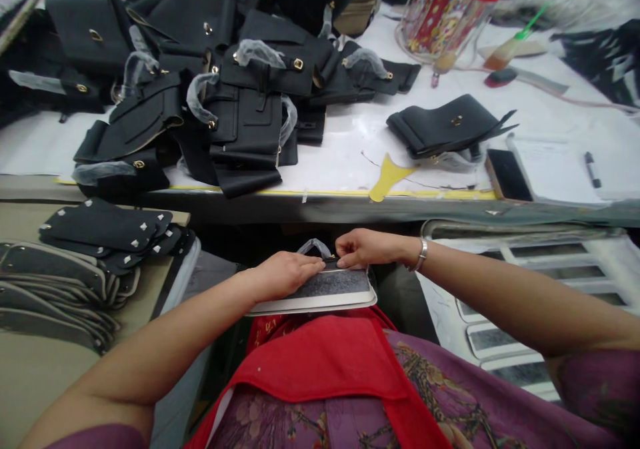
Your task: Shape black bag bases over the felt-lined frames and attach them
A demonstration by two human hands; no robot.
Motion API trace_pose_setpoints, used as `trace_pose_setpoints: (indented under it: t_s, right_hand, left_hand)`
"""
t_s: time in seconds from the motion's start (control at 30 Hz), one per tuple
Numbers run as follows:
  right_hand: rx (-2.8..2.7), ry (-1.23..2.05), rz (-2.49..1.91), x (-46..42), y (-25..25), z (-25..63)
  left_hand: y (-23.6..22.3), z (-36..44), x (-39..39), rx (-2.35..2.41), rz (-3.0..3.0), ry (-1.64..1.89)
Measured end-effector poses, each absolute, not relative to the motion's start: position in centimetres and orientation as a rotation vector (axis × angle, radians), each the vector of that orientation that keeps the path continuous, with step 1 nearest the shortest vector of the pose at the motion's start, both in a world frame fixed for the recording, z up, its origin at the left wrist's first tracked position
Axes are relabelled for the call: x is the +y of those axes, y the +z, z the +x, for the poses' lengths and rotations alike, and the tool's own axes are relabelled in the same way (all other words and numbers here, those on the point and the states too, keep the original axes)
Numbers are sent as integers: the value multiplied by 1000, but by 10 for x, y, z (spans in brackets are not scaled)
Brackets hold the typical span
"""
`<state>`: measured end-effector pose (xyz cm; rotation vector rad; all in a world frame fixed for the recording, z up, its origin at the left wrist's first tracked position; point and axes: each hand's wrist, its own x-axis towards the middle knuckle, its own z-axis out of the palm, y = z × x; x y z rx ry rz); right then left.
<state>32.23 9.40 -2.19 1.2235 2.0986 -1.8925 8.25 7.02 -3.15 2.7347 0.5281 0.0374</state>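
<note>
My left hand (284, 274) and my right hand (364, 248) meet over a flat dark bag panel with a pale rim (334, 290) that rests on my lap, above a red apron (325, 359). Both hands pinch at the panel's top edge, where a small gold fitting (330, 258) and a strip of clear plastic wrap (313, 246) stick up. The left fingers curl over the panel's left side. The right fingertips press together at the fitting. A silver bangle (421, 254) circles my right wrist.
A white worktable edge (350, 199) runs across in front, piled with black leather bag parts (240, 96). A yellow template (387, 176), a phone (507, 174) and a pen (593, 169) lie on it. Stacked black studded panels (107, 229) sit at my left; pale panels (500, 339) at right.
</note>
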Motion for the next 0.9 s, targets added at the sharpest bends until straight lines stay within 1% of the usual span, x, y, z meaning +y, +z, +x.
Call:
trace_pose_setpoints:
  t_s: [0.17,0.4,0.57,0.7,0.9]
  right_hand:
    - [2044,-1943,1181,99,-24,310]
    - [2287,-1813,1026,106,-28,280]
    - [2318,-1764,1019,105,-22,252]
    - [2328,-1746,992,106,-22,226]
    - [2535,-1586,880,110,-32,182]
  left_hand:
    - [-30,65,79,488,2607,58]
    - [-36,36,73,485,2720,41]
    - [-36,6,68,485,2771,133]
    - [-34,-20,64,548,2780,173]
    - [-31,-38,56,672,2738,210]
